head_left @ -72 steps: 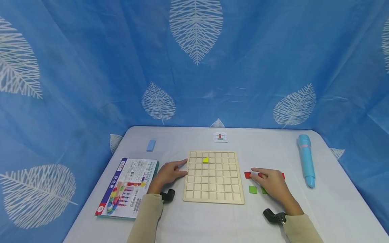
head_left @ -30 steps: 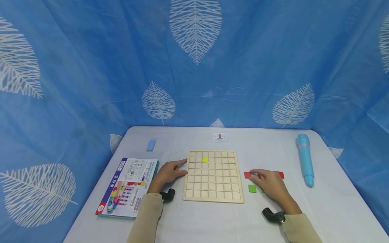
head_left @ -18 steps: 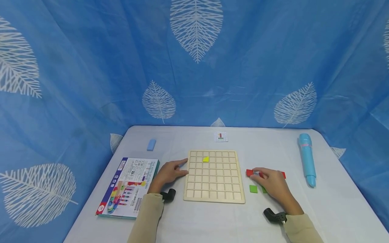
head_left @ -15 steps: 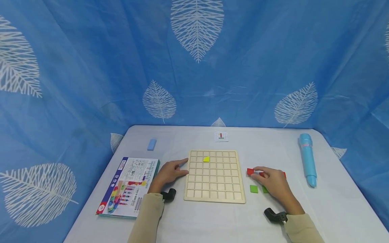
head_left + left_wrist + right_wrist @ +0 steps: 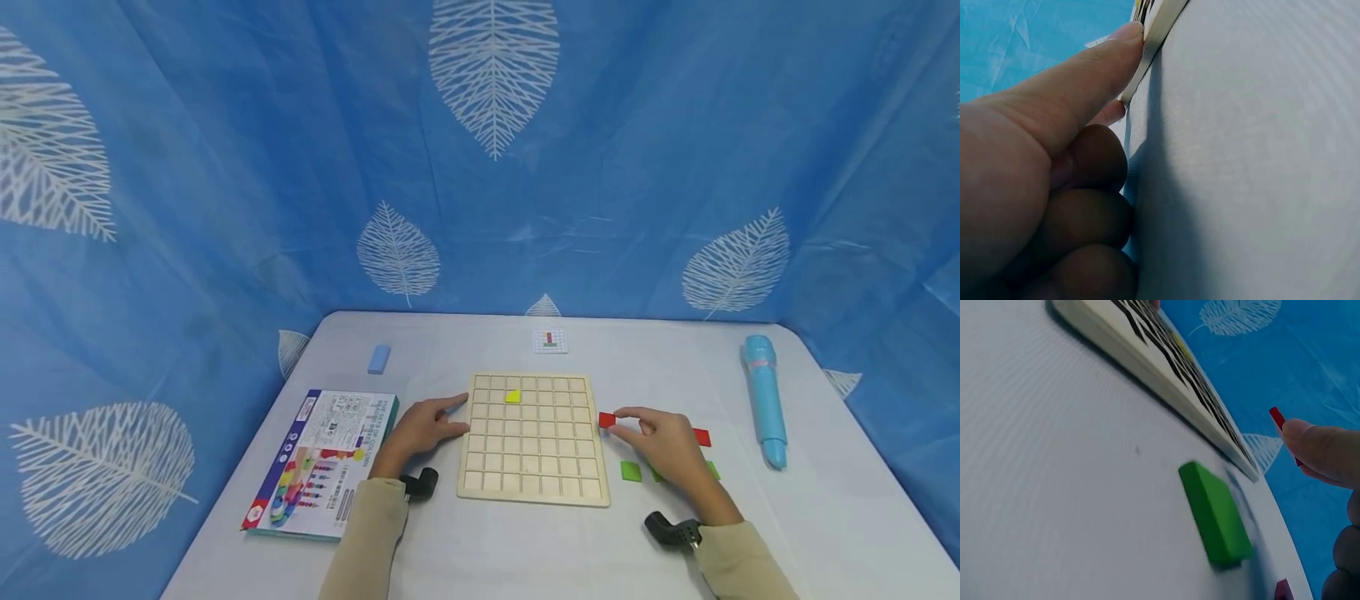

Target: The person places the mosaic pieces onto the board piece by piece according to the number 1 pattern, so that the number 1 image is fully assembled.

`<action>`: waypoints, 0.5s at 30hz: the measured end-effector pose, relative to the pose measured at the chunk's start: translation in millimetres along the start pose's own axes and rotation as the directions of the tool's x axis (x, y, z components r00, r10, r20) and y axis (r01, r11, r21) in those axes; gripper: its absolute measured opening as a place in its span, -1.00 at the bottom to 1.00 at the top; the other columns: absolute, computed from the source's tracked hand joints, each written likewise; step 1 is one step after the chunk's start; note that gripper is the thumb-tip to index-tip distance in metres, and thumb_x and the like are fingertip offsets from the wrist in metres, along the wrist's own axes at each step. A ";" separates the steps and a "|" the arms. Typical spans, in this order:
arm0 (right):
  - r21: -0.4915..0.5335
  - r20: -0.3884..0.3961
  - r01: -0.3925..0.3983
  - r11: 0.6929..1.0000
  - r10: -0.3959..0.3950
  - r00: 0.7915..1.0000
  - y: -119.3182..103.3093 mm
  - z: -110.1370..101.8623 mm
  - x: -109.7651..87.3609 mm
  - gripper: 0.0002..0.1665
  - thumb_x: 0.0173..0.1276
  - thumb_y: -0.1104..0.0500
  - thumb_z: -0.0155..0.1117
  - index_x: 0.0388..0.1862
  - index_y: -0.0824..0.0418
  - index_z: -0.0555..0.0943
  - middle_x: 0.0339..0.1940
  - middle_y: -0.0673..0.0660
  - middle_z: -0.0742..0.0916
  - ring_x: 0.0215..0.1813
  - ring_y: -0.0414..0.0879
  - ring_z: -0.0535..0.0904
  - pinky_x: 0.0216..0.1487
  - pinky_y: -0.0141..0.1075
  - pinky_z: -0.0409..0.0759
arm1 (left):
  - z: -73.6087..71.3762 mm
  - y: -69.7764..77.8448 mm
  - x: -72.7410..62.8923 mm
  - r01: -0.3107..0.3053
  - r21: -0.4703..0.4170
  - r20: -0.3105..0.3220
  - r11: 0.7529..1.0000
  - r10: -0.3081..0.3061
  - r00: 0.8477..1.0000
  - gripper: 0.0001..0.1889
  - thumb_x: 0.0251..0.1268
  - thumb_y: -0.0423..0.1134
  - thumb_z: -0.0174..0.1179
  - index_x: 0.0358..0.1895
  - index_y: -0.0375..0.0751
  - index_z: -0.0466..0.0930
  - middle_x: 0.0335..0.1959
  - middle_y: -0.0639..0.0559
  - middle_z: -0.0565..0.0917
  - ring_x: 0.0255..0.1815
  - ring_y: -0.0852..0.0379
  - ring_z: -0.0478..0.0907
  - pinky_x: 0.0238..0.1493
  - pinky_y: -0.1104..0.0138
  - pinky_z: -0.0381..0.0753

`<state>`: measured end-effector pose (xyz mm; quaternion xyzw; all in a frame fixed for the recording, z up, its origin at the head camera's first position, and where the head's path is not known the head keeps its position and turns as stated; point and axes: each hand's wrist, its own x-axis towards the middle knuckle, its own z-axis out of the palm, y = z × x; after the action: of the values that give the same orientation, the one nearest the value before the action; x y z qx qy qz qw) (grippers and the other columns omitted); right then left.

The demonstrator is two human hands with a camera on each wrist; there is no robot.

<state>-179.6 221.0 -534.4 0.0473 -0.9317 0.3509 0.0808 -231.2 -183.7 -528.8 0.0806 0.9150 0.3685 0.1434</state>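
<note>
Apparently light and stiff: flat red square tile [image 5: 607,420], seemingly painted wood, in the right grip [image 5: 663,446]

The right grip pinches the tile between thumb and fingertip. The right wrist view shows it edge-on and apparently raised off the white-covered table [image 5: 510,558]. The head view places it just beside the right edge of the pale wooden grid board [image 5: 530,464], well inside the table's right edge.

The left grip [image 5: 423,427] holds nothing; thumb and forefinger extend against the board's left edge.

Assessment: the tile should weigh little, resist bending and survive a drop. Its smooth faces may slip under a skewed pinch. Recommended hold: one margin or two opposite sides, thumb and fingertip squarely opposed. The board looks rigid; steadying pressure belongs on its rim.
</note>
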 end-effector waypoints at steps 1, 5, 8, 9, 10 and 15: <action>0.004 0.012 -0.010 1.000 0.010 1.000 -2.2 0.7 1.3 -0.65 0.25 0.00 0.57 -0.01 0.07 0.80 -0.74 -0.08 0.27 -0.69 -0.16 0.15 -0.64 -0.34 0.13 | 0.6 -0.4 0.1 0.000 0.001 0.000 1.000 0.000 1.000 -0.34 0.30 0.05 0.40 0.46 0.15 0.48 -0.56 0.05 0.45 -0.56 0.12 0.32 -0.46 0.29 0.30; 0.045 0.063 -0.061 0.997 0.058 0.996 -15.1 8.5 6.5 -0.62 0.27 -0.02 0.55 0.03 0.05 0.78 -0.73 -0.05 0.28 -0.67 -0.12 0.17 -0.63 -0.34 0.15 | 1.5 -7.0 -3.6 0.012 0.011 -0.008 1.000 -0.012 1.000 -0.34 0.29 0.06 0.41 0.46 0.15 0.48 -0.56 0.05 0.44 -0.56 0.12 0.31 -0.47 0.29 0.30; 0.060 0.075 -0.067 0.996 0.062 0.995 -22.6 13.9 10.5 -0.61 0.27 -0.04 0.55 0.04 0.05 0.78 -0.72 -0.04 0.29 -0.65 -0.12 0.19 -0.62 -0.34 0.15 | 1.5 -10.3 -4.3 -0.005 0.013 -0.009 1.000 0.005 1.000 -0.34 0.29 0.06 0.40 0.46 0.14 0.48 -0.56 0.06 0.44 -0.56 0.12 0.31 -0.48 0.30 0.29; 0.064 0.072 -0.056 0.996 0.051 0.996 -24.0 14.3 12.2 -0.61 0.26 -0.04 0.55 0.04 0.05 0.79 -0.72 -0.05 0.29 -0.65 -0.13 0.18 -0.61 -0.34 0.14 | 1.7 -10.1 -3.3 -0.014 0.010 -0.008 1.000 0.014 1.000 -0.34 0.29 0.06 0.41 0.46 0.13 0.48 -0.57 0.06 0.44 -0.56 0.13 0.30 -0.48 0.30 0.28; 0.064 0.067 -0.039 0.997 0.035 0.997 -25.4 14.3 14.0 -0.61 0.26 -0.04 0.55 0.03 0.05 0.79 -0.72 -0.05 0.28 -0.65 -0.14 0.17 -0.61 -0.34 0.14 | 1.8 -9.4 -2.1 -0.026 0.008 -0.005 1.000 0.026 1.000 -0.34 0.30 0.06 0.40 0.46 0.13 0.48 -0.57 0.06 0.43 -0.57 0.13 0.30 -0.48 0.31 0.28; 0.108 0.047 0.033 0.994 -0.038 0.998 -33.2 16.2 24.2 -0.64 0.24 -0.01 0.57 -0.01 0.07 0.81 -0.73 -0.08 0.26 -0.64 -0.18 0.12 -0.59 -0.34 0.11 | 1.8 -5.1 1.6 -0.039 0.003 -0.004 0.999 0.039 0.999 -0.34 0.30 0.06 0.40 0.46 0.12 0.49 -0.58 0.08 0.43 -0.57 0.14 0.29 -0.48 0.31 0.27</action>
<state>-200.5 184.7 -520.4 0.0768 -0.9123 0.3975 0.0616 -232.4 -185.7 -533.9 0.0979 0.9140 0.3702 0.1341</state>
